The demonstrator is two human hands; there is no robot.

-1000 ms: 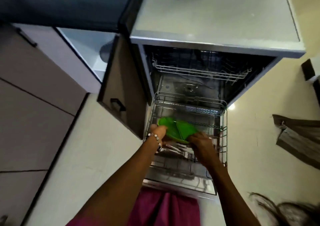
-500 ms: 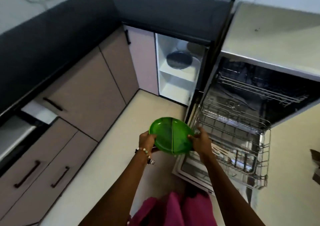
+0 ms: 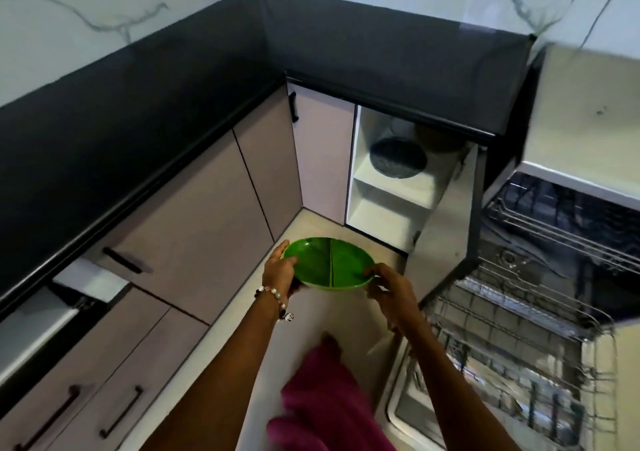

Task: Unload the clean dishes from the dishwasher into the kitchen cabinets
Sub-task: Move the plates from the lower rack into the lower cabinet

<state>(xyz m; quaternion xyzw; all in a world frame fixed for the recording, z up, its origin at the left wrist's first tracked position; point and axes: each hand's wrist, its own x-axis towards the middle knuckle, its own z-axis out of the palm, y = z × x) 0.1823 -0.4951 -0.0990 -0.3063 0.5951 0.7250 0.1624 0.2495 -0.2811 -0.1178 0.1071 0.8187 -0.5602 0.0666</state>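
**Green plate held mid-frame**

While both hands grip it, the left hand (image 3: 278,270) and right hand (image 3: 389,289) pinch opposite rims of the divided plate (image 3: 329,263) at centre. Right: dishwasher (image 3: 554,277) racks. Above: open cabinet (image 3: 391,205) holding a dark dish (image 3: 397,158).

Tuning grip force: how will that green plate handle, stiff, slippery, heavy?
Green plate looks like moulded plastic with a centre divider: probably stiff and light. Left hand and right hand hold it level by the rim. The glossy surface may be slippery.
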